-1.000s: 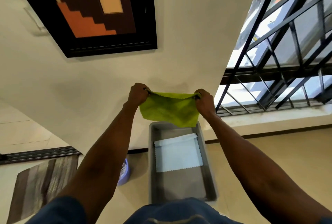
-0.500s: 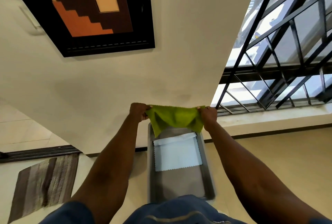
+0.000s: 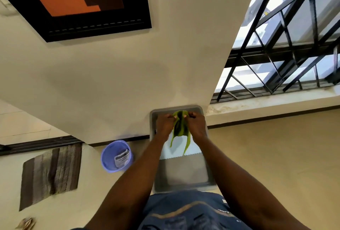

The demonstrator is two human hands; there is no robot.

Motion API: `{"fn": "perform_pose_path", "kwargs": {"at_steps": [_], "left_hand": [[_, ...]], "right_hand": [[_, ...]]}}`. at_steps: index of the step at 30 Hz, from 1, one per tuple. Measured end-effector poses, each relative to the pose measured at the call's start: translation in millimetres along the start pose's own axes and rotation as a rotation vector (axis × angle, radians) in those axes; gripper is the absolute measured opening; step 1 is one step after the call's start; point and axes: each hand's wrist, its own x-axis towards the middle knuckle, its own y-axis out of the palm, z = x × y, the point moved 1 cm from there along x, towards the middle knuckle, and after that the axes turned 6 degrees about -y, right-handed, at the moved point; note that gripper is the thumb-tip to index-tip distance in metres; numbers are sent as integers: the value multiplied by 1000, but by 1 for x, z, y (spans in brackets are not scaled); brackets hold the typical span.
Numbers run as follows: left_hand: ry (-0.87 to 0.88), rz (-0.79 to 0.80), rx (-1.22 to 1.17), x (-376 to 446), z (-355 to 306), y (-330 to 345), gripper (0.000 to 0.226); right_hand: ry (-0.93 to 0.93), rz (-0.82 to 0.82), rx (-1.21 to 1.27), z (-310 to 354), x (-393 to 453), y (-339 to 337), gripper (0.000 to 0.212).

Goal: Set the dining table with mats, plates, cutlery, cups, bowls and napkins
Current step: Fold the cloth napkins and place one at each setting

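While both hands, left (image 3: 164,123) and right (image 3: 197,123), pinch the green cloth napkin (image 3: 180,125) above the grey plastic tray (image 3: 181,180), folding appears underway; next, carrying it to the table.

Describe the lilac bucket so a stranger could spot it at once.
Start at the cream wall's foot, left of the grey tray on the floor. The lilac bucket stands there, between the tray and a striped mat. It alone is round and holds a printed packet.
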Motion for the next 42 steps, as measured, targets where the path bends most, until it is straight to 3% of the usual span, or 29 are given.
{"fn": "perform_pose_path", "kwargs": {"at_steps": [5,12,18,24,30,34,37,40,42], "left_hand": [[68,-41,63,-11,6,13,10],[81,-46,8,-15,1,14,27],[78,-65,6,-12,-1,15,31],[93,39,-59,-13,-8,10,23],[175,94,-43,-8,-16,-2,13],[272,38,71,-9,-23,-9,19],[302,58,111,-7,-33,-15,22],[341,80,111,-5,-46,-22,21],[366,69,96,-4,-55,-29,20]], "right_hand": [[-52,44,-55,-4,-8,5,13],[-186,57,-239,-3,-10,8,20],[-219,75,-185,0,-15,11,21],[-87,172,-95,9,-15,9,30],[116,187,157,18,-13,1,21],[-136,74,-160,20,-4,-8,23],[-239,148,-427,18,15,-10,44],[-263,266,-621,17,33,-9,31],[-284,278,-601,24,41,-10,19]]}}
